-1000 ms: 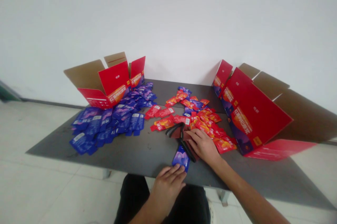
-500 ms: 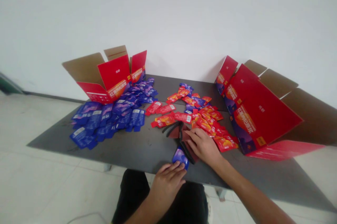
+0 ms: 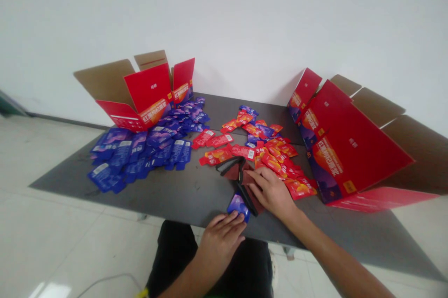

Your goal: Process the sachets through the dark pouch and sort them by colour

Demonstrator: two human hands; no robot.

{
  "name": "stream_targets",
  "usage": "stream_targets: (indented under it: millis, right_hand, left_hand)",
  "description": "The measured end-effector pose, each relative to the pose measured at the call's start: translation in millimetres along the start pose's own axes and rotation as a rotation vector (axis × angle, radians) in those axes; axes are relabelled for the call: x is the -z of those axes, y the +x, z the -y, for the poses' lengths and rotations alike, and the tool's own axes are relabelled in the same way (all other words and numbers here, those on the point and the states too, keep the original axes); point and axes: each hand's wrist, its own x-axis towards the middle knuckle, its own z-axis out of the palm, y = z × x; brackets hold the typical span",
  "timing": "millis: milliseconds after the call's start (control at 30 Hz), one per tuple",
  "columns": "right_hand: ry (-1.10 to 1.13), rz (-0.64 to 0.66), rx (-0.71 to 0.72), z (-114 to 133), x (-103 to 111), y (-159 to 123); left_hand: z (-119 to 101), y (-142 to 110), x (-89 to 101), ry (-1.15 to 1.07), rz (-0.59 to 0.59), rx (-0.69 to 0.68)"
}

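barely shifted, the right hand (image 3: 275,193) pinches the cloth (image 3: 249,195). the left hand (image 3: 222,238) lays flat fingers on the blue packet (image 3: 238,204), near the table's (image 3: 189,195) front edge. gentle, steady fingers help.

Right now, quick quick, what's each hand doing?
Left hand: open, fingers resting on a shiny blue-purple packet.
Right hand: closed, pinching a brown fabric piece with black edging.

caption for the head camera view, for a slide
Left hand on a glossy blue-purple packet, right hand gripping a brown, black-edged folded item, between open red cardboard boxes.
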Motion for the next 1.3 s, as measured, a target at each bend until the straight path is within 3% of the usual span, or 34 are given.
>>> stream_targets:
  millis: [133, 233, 367, 467, 600, 700, 767, 833, 933, 1067, 1167, 1300]
  right_hand:
    - [0.144, 0.112, 0.098, 27, -12, -25]
    - [0.088, 0.055, 0.017, 6, -19, -11]
    - [-0.059, -0.005, -0.042, -19, -7, 13]
    - [-0.007, -0.029, -0.007, 3, -2, 1]
    - [0.089, 0.069, 0.038, 26, -16, -20]
    - [0.002, 0.017, -0.037, 1, -22, -7]
    - [-0.074, -0.013, -0.067, -19, -16, 6]
    - [-0.092, -0.044, -0.065, -24, -7, 10]
    - [0.005, -0.096, -0.032, 1, -1, -7]
    - [0.166, 0.067, 0.055, 29, -16, -29]
    - [0.119, 0.038, -0.032, 7, -24, -13]
    - [-0.026, -0.021, -0.045, -21, -12, 11]
  left_hand:
    - [-1, -1, 0.0, -0.001, 0.004, 0.038]
    - [-1, 1, 4.7, 0.013, 0.017, -0.011]
    - [-1, 4, 7.2, 0.038, -0.006, -0.038]
    - [-3, 3, 3.9, 0.035, -0.037, -0.026]
    - [-2, 1, 1.8, 0.017, -0.047, -0.01]
    - [-1, 2, 4.1, 0.042, -0.045, -0.054]
    - [0, 3, 5.1, 0.054, -0.044, -0.066]
    - [-1, 4, 4.6, 0.05, -0.043, -0.048]
    - [-4, 3, 1.3, 0.014, -0.047, -0.009]
    - [-4, 3, 0.1, -0.023, -0.058, 0.033]
    - [-3, 3, 3.9, -0.008, -0.021, -0.004]
    - [-2, 4, 6.2, 0.016, -0.004, -0.025]
